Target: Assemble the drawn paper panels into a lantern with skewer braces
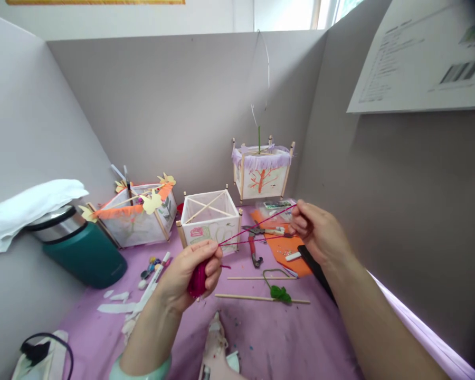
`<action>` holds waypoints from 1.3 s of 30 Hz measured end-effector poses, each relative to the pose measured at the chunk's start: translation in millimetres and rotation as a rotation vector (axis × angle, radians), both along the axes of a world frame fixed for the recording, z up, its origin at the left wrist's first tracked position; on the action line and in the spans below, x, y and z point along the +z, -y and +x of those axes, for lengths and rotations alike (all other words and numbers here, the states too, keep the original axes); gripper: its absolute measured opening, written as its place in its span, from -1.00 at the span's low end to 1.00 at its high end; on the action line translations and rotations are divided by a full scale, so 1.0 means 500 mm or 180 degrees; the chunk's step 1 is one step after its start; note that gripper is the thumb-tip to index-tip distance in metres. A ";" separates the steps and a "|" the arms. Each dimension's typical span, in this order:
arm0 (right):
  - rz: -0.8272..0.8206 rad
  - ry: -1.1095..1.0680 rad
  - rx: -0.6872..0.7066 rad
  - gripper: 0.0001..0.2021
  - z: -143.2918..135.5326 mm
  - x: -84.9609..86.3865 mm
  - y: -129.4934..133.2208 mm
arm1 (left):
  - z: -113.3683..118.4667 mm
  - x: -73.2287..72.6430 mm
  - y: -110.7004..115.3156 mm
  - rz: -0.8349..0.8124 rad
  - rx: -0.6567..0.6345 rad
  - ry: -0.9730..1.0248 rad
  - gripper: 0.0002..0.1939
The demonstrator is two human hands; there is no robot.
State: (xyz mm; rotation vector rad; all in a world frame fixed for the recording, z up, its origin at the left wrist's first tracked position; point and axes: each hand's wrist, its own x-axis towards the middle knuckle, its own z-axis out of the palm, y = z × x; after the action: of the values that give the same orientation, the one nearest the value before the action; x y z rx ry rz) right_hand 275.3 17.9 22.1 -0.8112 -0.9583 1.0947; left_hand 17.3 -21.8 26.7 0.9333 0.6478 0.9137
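Note:
My left hand (200,269) is closed around a bundle of magenta yarn (198,279), thumb pressed on top. Two strands of it stretch across to my right hand (311,227), whose thumb and forefinger pinch the upper strand. Behind the yarn stands a white paper lantern (210,211) with a wooden stick frame, crossed sticks on top and a pink flower drawn on its side. Pliers with red handles (254,245) lie beneath the strands. Below are two thin wooden sticks (261,298) and a green leaf on a stem (280,294).
A lantern with purple fringe (263,171) hangs from a wire at the back. At left are an orange-trimmed lantern (134,221) and a teal bottle (85,253). A glue gun (216,351) lies in front, orange paper (279,248) at right. Grey panels (182,105) enclose the table.

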 end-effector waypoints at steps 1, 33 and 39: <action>-0.0039 0.0339 -0.0124 -0.72 -0.002 -0.010 -0.007 | -0.003 0.001 0.000 0.0016 0.0018 0.0002 -0.79; 0.0039 0.2475 0.1510 -0.68 -0.114 -0.045 0.051 | -0.001 0.018 0.006 0.0642 0.0421 -0.0364 -0.78; -0.0194 0.3971 -0.0044 -0.71 0.049 -0.073 0.153 | -0.010 0.025 -0.002 0.0295 0.0899 0.0129 -0.84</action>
State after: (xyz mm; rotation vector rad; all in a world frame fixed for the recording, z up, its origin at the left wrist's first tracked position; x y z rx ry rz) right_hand 299.9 -58.6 -14.2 -1.5957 -1.9260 0.5117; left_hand 12.5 -20.8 39.2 0.9167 0.7187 1.2193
